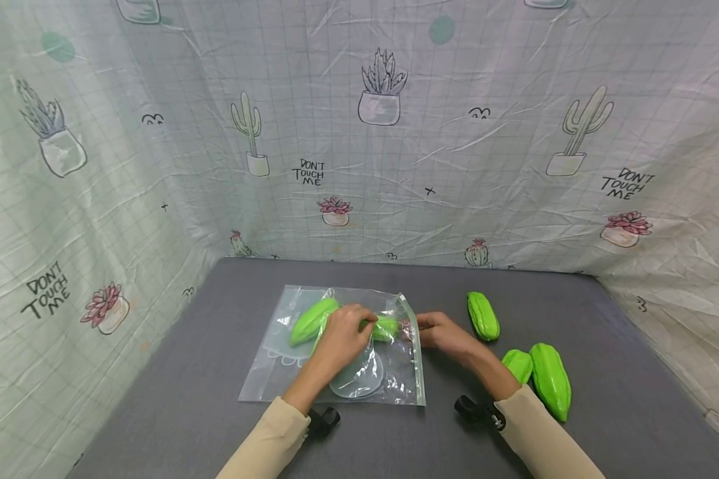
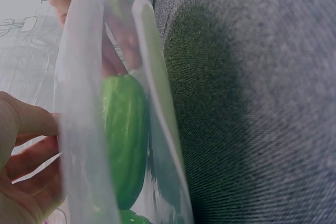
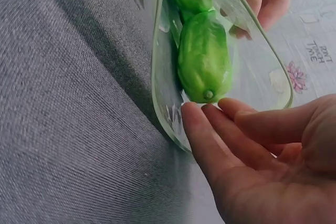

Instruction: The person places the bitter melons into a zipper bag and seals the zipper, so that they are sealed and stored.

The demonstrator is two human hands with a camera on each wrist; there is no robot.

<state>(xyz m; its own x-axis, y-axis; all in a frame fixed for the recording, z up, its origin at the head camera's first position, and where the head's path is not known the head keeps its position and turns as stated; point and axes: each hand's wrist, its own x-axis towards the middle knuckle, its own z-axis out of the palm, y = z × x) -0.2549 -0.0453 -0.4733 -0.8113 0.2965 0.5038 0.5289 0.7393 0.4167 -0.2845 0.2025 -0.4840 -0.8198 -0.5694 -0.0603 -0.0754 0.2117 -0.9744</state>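
A clear zip bag [image 1: 404, 379] lies on the table, its mouth facing right. Inside are green ridged gourds: one [image 1: 311, 322] at the back left and another [image 1: 386, 328] near the mouth. My left hand [image 1: 349, 332] is over the bag, its thumb and fingers pinching the upper film. In the left wrist view the film is lifted beside those fingers [image 2: 39, 166]. My right hand [image 1: 442, 331] reaches in at the mouth. The right wrist view shows its fairly straight fingers [image 3: 210, 145] at the stem end of the nearer gourd [image 3: 205, 59].
Three more green gourds lie on the right: one [image 1: 483, 316] behind, a smaller-looking one [image 1: 517, 364] partly hidden by my right forearm, and a long one [image 1: 551, 382] beside it. The grey table [image 1: 186, 346] meets a printed curtain [image 1: 431, 219] at the back and sides.
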